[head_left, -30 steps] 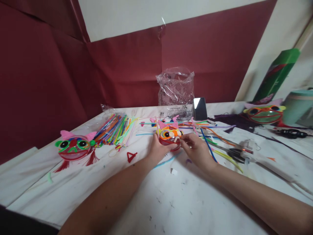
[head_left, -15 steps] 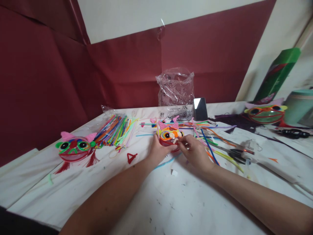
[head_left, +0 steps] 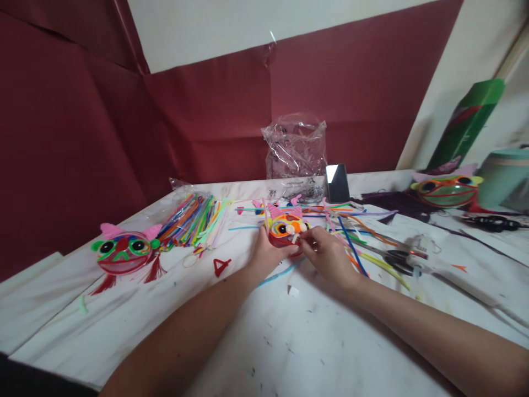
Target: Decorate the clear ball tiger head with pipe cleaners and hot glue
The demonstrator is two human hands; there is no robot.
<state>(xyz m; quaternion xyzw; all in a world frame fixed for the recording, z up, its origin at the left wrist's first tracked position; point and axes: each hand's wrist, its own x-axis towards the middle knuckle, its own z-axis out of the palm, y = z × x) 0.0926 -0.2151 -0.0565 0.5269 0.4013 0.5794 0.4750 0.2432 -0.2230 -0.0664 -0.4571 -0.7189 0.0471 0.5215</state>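
An orange and red animal-face craft [head_left: 285,238] with pink ears and dark eyes stands at the middle of the table. My left hand [head_left: 268,251] is closed round its left side and lower edge. At its front right, the fingertips of my right hand [head_left: 326,255] pinch a small white curved piece [head_left: 295,238] against the face, just under the pale nose parts. Part of the craft's lower right is hidden by my right hand. A bent red pipe-cleaner shape [head_left: 222,267] lies to the left of my hands.
A finished-looking face [head_left: 126,255] with tassels and a pipe-cleaner bundle [head_left: 192,220] lie left. Right are loose pipe cleaners, scissors [head_left: 399,261], a glue gun [head_left: 454,281] and another face [head_left: 448,193]. Behind stand a phone [head_left: 338,183] and a clear plastic bag [head_left: 295,151].
The whole view has shifted very slightly. Both hands keep their hold, and the white piece stays at nearly the same spot on the face.
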